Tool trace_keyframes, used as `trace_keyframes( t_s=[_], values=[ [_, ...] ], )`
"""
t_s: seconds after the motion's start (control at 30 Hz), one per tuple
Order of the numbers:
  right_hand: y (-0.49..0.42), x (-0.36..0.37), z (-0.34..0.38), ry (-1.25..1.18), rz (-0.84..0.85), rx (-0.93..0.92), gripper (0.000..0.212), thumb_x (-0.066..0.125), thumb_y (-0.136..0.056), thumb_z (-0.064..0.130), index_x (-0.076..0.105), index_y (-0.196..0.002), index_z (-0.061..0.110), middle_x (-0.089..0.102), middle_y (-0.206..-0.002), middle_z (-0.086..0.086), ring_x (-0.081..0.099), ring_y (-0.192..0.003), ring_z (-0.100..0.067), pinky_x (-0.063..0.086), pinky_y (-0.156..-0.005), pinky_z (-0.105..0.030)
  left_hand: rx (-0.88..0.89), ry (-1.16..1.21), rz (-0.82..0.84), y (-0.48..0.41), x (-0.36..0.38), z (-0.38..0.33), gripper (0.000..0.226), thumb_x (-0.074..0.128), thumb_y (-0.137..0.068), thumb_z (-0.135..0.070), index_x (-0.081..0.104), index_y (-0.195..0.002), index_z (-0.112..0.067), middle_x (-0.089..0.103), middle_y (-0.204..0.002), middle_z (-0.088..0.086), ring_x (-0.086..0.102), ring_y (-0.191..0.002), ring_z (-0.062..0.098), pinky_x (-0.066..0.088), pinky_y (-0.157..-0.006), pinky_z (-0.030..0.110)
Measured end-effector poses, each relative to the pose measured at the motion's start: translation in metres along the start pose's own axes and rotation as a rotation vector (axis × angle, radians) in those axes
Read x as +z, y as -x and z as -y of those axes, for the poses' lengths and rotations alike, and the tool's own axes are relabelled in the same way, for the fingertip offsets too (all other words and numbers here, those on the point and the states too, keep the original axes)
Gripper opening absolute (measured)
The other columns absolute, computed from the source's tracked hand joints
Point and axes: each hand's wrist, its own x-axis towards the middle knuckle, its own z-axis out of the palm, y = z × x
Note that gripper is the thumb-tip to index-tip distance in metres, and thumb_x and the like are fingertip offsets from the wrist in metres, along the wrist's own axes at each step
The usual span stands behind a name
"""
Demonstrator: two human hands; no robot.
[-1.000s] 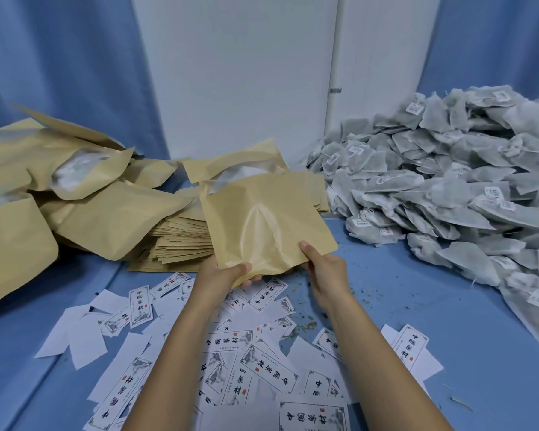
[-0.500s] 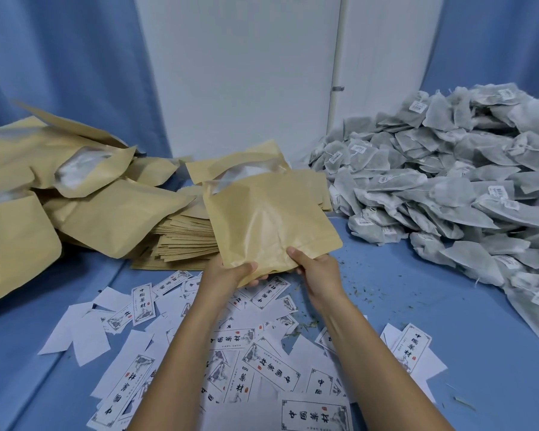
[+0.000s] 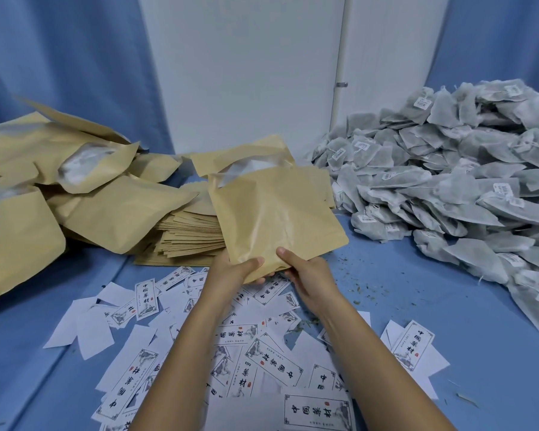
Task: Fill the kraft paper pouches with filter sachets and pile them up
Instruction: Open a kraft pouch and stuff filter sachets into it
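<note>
1. Printed paper labels lie scattered along the near edge of the blue-covered table, under both forearms.
2. Just beyond them, the left hand and right hand each pinch the bottom edge of one kraft paper pouch, thumb on the front and fingers curled behind. The pouch is lifted over the middle of the table, with its open, silver-lined mouth turned away from the person.
3. The pouch bulges slightly, but whether it holds anything cannot be told. The step looks like the one between filling and piling.
4. If the pouch is loaded, the next move is to carry it to the filled pouches heaped at the left edge. If not, one hand must let go and reach for the filter sachets piled at the right edge.
5. A stack of flat empty pouches sits behind the held pouch, towards the far edge.
6. Compared with a second ago, the two hands have closed in on each other along the bottom edge. The right thumb has slid left, and the pouch is hardly displaced.
</note>
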Motion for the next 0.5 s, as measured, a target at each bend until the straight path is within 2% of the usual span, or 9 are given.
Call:
trace_keyframes(
  t_s=[0.07, 0.13, 0.23, 0.37, 0.43, 0.5],
  values=[
    [-0.001, 0.000, 0.002, 0.005, -0.012, -0.039, 0.015, 0.069, -0.084, 0.001, 0.065, -0.098, 0.000, 0.071, -0.091, -0.010, 0.067, -0.083, -0.021, 0.055, -0.070, -0.025, -0.091, 0.032, 0.056, 0.002, -0.001, -0.001, 0.017, 0.067, -0.089, -0.009, 0.062, -0.103, -0.002, 0.074, -0.084, 0.012, 0.073, -0.070, 0.026, 0.055, -0.055, 0.021],
    [-0.002, -0.002, 0.007, -0.045, -0.004, -0.042, 0.007, 0.067, -0.086, 0.002, 0.066, -0.092, -0.001, 0.072, -0.090, -0.011, 0.069, -0.082, -0.020, 0.057, -0.070, -0.025, -0.183, 0.077, 0.083, 0.003, -0.003, -0.002, 0.023, 0.065, -0.090, -0.012, 0.062, -0.100, 0.008, 0.072, -0.079, 0.017, 0.072, -0.066, 0.022, 0.055, -0.055, 0.019],
    [-0.002, -0.006, 0.013, -0.133, 0.016, -0.014, 0.013, 0.064, -0.090, 0.012, 0.067, -0.093, 0.000, 0.074, -0.093, -0.010, 0.070, -0.084, -0.017, 0.058, -0.073, -0.024, -0.257, 0.107, 0.120, 0.002, -0.008, -0.002, 0.019, 0.067, -0.087, -0.009, 0.064, -0.096, 0.008, 0.074, -0.078, 0.014, 0.072, -0.065, 0.018, 0.055, -0.056, 0.020],
    [-0.003, -0.012, 0.018, -0.063, -0.145, -0.061, 0.014, 0.067, -0.089, 0.012, 0.066, -0.078, 0.002, 0.065, -0.076, -0.008, 0.055, -0.059, -0.014, 0.053, -0.067, -0.024, -0.238, 0.042, 0.138, 0.001, -0.008, 0.001, 0.012, 0.067, -0.087, -0.006, 0.066, -0.087, 0.005, 0.074, -0.080, 0.011, 0.072, -0.069, 0.016, 0.056, -0.058, 0.022],
    [-0.002, -0.013, 0.020, -0.013, -0.158, -0.070, 0.014, 0.068, -0.088, 0.009, 0.065, -0.076, 0.001, 0.064, -0.074, -0.010, 0.052, -0.057, -0.016, 0.051, -0.071, -0.029, -0.218, 0.002, 0.137, 0.001, -0.007, 0.002, 0.010, 0.067, -0.087, -0.006, 0.067, -0.084, 0.003, 0.075, -0.080, 0.010, 0.073, -0.071, 0.017, 0.057, -0.060, 0.022],
    [0.000, -0.012, 0.021, 0.008, -0.152, -0.060, 0.013, 0.068, -0.087, 0.008, 0.065, -0.077, 0.000, 0.062, -0.071, -0.010, 0.051, -0.057, -0.016, 0.050, -0.070, -0.029, -0.175, -0.117, 0.132, 0.001, -0.007, 0.001, 0.012, 0.068, -0.087, -0.010, 0.068, -0.081, 0.000, 0.074, -0.074, 0.006, 0.071, -0.065, 0.014, 0.055, -0.057, 0.018]
  ],
)
